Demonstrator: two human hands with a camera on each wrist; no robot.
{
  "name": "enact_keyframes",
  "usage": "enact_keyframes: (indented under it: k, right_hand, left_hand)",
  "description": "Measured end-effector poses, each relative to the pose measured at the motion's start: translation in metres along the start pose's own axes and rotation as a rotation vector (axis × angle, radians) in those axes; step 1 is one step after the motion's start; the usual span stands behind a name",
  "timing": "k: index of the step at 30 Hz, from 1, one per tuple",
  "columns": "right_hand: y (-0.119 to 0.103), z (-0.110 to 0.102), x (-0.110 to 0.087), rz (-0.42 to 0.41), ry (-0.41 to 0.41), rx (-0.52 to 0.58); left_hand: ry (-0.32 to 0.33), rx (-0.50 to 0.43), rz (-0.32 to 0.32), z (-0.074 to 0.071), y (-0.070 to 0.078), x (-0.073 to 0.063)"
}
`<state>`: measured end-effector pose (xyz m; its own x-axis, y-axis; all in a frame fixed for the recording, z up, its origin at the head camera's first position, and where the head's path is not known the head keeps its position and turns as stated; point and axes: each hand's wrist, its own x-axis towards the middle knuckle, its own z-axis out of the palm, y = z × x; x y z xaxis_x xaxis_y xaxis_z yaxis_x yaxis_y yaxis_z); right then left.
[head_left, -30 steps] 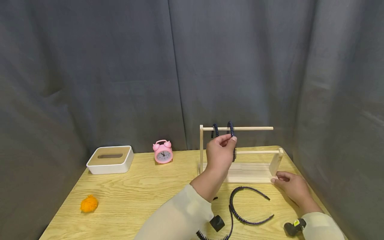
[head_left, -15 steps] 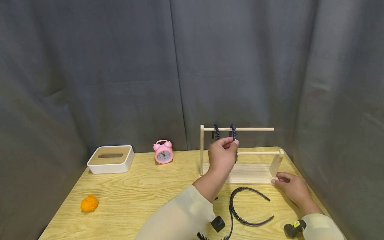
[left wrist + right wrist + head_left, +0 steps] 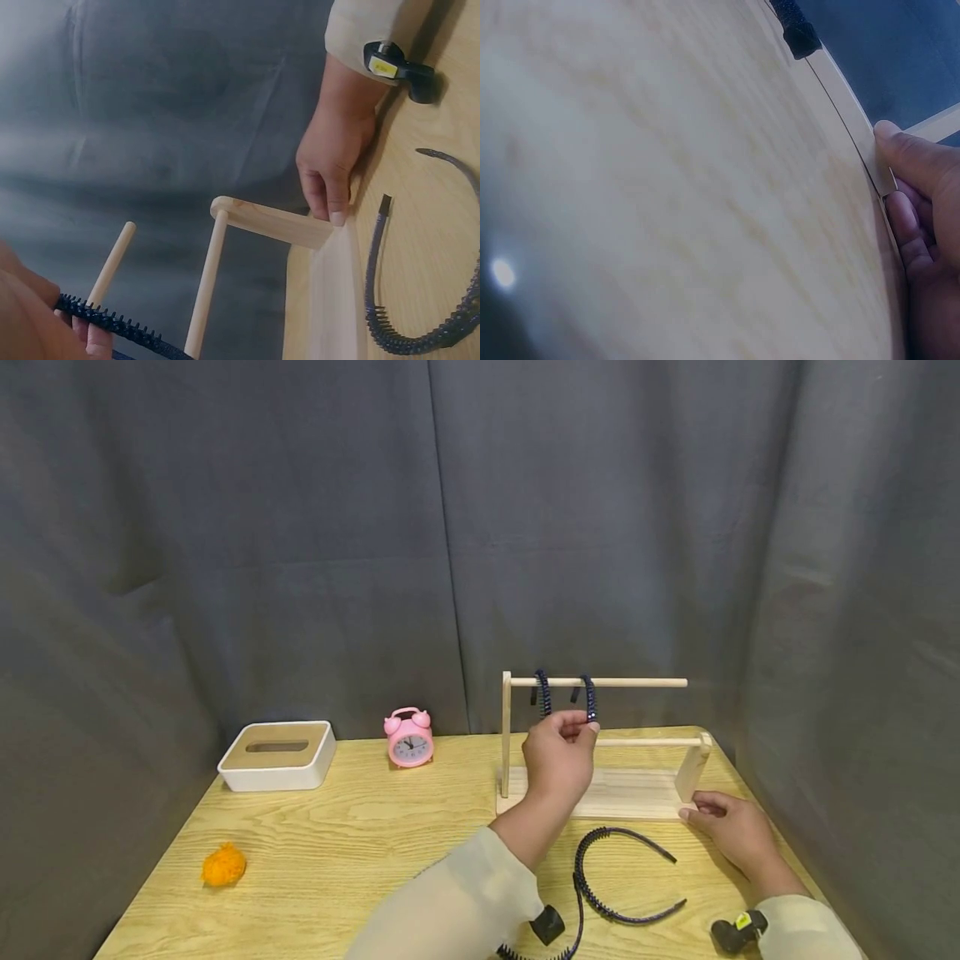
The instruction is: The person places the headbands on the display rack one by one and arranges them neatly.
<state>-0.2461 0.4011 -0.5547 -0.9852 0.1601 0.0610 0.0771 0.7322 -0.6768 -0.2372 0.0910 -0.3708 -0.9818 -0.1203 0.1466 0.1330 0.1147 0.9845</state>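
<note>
My left hand pinches the front of a dark blue toothed headband, which hangs over the upper rod of a wooden rack. To its left, a second headband hangs on the same rod, its lower part hidden by my hand. In the left wrist view the gripped headband shows its teeth beside the rod. My right hand grips the right front corner of the rack's base. The right wrist view shows that thumb on the base edge, with fingers below.
A headband lies on the table before the rack, touching another partly cut off by the frame. Left stand a pink alarm clock, a white tissue box and an orange pom-pom. Grey curtains surround the table.
My left hand has moved slightly down and right, bringing the headband's top down to the upper rod. My right hand keeps its grip on the rack's corner.
</note>
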Motion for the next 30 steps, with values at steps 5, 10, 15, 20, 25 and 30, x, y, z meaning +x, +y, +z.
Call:
enact_keyframes:
  k: [5,10,15,20,25,30]
  right_hand:
    - [-0.002,-0.002,-0.002,0.019,-0.03,0.013]
    - [-0.004,-0.005,-0.003,0.033,-0.049,0.015]
    - [-0.004,-0.004,-0.003,0.036,-0.052,0.012]
    - [-0.003,-0.003,-0.002,0.027,-0.049,0.002]
    - [-0.003,-0.002,-0.001,0.017,-0.039,-0.009]
    - [-0.003,-0.002,-0.002,0.015,-0.033,-0.007]
  left_hand:
    - [0.008,-0.001,0.005,0.004,-0.008,-0.002]
    - [0.0,-0.006,0.008,0.008,-0.015,-0.004]
    - [0.013,-0.007,-0.002,0.01,-0.019,-0.004]
    - [0.024,-0.017,-0.022,0.011,-0.022,-0.004]
    - [0.039,-0.011,-0.031,0.014,-0.023,-0.003]
    - [0.056,0.017,-0.037,0.016,-0.027,-0.002]
